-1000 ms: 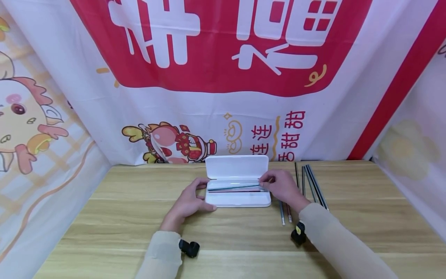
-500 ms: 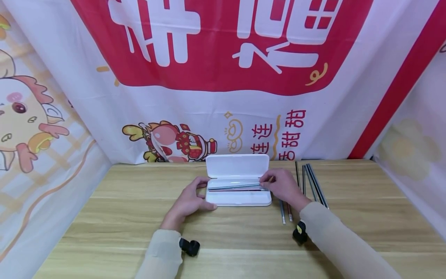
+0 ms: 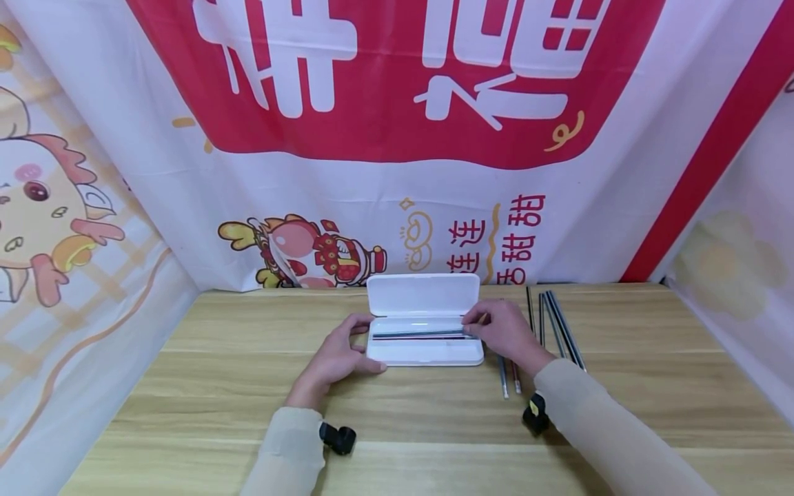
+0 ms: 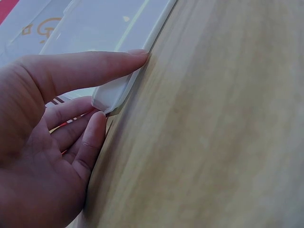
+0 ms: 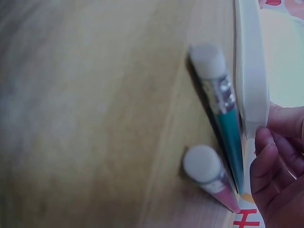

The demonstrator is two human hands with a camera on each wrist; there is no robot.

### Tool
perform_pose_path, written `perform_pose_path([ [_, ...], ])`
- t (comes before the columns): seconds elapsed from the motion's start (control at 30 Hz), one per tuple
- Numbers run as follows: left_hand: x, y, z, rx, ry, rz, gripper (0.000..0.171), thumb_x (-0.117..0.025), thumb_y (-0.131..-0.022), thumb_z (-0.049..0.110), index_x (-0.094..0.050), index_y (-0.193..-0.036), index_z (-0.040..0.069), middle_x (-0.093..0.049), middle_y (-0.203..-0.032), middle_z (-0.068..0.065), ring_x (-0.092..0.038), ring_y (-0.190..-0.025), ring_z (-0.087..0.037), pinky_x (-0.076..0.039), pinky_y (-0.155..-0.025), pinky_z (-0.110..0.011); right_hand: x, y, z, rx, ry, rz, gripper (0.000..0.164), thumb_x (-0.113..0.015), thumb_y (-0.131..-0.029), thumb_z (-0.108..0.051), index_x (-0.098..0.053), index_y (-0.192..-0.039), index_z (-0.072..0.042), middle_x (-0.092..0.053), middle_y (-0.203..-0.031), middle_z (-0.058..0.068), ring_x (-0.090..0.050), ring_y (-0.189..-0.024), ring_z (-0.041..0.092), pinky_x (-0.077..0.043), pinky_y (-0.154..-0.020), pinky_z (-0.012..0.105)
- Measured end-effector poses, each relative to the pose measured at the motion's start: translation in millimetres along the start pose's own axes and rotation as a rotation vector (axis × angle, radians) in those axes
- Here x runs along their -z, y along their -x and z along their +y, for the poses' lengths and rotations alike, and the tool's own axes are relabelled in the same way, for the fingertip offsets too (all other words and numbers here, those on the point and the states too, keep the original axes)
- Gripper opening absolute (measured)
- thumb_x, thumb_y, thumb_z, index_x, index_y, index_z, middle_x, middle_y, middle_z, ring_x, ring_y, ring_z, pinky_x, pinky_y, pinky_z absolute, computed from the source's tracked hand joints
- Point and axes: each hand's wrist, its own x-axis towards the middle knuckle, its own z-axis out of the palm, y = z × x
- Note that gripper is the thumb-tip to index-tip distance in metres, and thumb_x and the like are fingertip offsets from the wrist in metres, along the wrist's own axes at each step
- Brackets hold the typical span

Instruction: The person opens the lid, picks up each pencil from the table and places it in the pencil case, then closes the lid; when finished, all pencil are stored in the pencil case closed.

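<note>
A white pencil case (image 3: pixel 428 355) lies on the table with its lid (image 3: pixel 424 295) raised at the back. My left hand (image 3: pixel 338 355) grips its left end, the thumb along the front edge and the fingers around the corner, as the left wrist view shows. Inside the case are a blue-green pencil (image 3: pixel 412 333) and a dark red one (image 3: pixel 428 338) beside it. My right hand (image 3: pixel 505 334) pinches the blue-green pencil's right end at the right side of the case. That end is mostly hidden by the fingers.
Beneath my right hand lie a teal pencil (image 5: pixel 231 137) and a pink pencil (image 5: pixel 223 190), white erasers toward me. Several dark pencils (image 3: pixel 561 331) lie farther right on the wooden table (image 3: pixel 422 420). A printed cloth (image 3: pixel 347 186) hangs behind the table.
The blue-green pencil has gone from slanting, its right end raised, to nearly level in the case. My left hand stays on the case.
</note>
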Motion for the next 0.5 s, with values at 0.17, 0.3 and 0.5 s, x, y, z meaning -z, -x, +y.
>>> perform_pose_path([
  [0.17, -0.1, -0.5, 0.4, 0.009, -0.008, 0.000, 0.085, -0.098, -0.074, 0.008, -0.058, -0.148, 0.020, -0.055, -0.157, -0.015, -0.069, -0.117, -0.029, -0.057, -0.109, -0.050, 0.6, 0.2, -0.7, 0.003, -0.002, 0.002, 0.008, -0.081, -0.097, -0.016, -0.082, -0.103, -0.021, -0.077, -0.105, 0.000, -0.065, -0.092, 0.019, -0.055, -0.079, 0.033],
  [0.3, -1.1, -1.8, 0.0, 0.022, -0.027, 0.007, 0.084, -0.098, -0.075, 0.009, -0.058, -0.148, 0.022, -0.055, -0.157, -0.014, -0.070, -0.118, -0.029, -0.056, -0.110, -0.051, 3.0, 1.3, -0.2, -0.029, -0.049, -0.011, 0.008, -0.082, -0.096, -0.020, -0.082, -0.104, -0.022, -0.077, -0.106, 0.000, -0.065, -0.093, 0.020, -0.054, -0.078, 0.033],
  [0.5, -1.2, -3.2, -1.6, 0.020, -0.032, 0.010, 0.083, -0.098, -0.075, 0.008, -0.058, -0.147, 0.023, -0.056, -0.156, -0.012, -0.070, -0.117, -0.028, -0.056, -0.110, -0.051, 14.4, 6.0, -4.3, -0.090, -0.175, -0.018, 0.015, -0.082, -0.096, -0.028, -0.081, -0.109, -0.022, -0.076, -0.111, 0.002, -0.064, -0.097, 0.022, -0.053, -0.077, 0.033],
])
